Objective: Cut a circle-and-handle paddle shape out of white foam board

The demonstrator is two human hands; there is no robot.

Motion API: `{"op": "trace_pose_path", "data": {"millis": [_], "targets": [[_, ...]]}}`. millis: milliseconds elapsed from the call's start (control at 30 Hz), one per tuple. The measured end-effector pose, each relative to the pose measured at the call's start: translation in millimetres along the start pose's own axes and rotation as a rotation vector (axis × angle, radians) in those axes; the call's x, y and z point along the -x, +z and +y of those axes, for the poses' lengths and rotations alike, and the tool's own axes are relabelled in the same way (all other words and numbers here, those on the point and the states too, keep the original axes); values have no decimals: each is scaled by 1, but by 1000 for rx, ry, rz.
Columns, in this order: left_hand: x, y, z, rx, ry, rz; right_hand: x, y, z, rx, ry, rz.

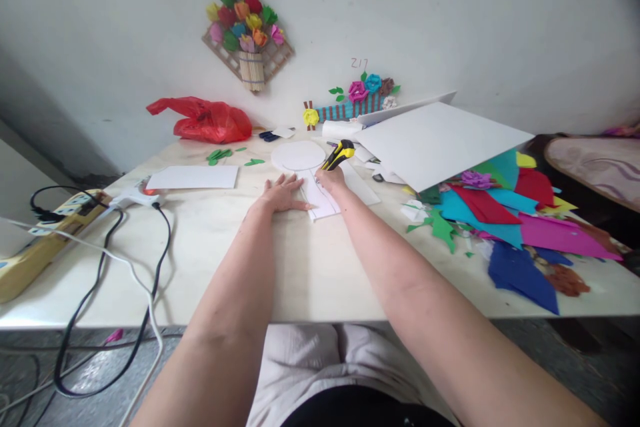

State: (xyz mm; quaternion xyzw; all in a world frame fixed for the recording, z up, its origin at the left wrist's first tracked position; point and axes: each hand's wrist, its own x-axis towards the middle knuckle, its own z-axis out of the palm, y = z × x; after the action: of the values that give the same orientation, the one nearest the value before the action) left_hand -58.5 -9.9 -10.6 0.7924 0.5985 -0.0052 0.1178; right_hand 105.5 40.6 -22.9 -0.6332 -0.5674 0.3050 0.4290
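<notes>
My right hand (330,180) grips a yellow and black utility knife (339,154), its handle slanting up and to the right. Under that hand lies a white board piece (325,205) with dark curved lines drawn on it. My left hand (284,193) rests flat with fingers spread at the left edge of the board. The blade tip is hidden by my right hand, so I cannot tell how deep it sits. Just behind both hands is a round white disc (295,155) on the table.
Large white boards (440,140) lean at the back right, beside a pile of coloured felt sheets (480,207). A white rectangle (195,177), a glue gun (135,196) with cords and a yellow power strip (55,233) are on the left. A red plastic bag (210,121) sits behind.
</notes>
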Motion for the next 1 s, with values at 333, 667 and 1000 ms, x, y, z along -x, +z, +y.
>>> {"op": "trace_pose_path", "data": {"millis": [333, 667, 1000], "targets": [[0, -1, -1, -7, -8, -21, -1, -1, 0, -46, 26, -27], [4, -2, 9, -31, 24, -40, 2, -5, 4, -114, -17, -101], [1, -1, 6, -26, 33, -33, -3, 1, 10, -38, -30, -65]]}}
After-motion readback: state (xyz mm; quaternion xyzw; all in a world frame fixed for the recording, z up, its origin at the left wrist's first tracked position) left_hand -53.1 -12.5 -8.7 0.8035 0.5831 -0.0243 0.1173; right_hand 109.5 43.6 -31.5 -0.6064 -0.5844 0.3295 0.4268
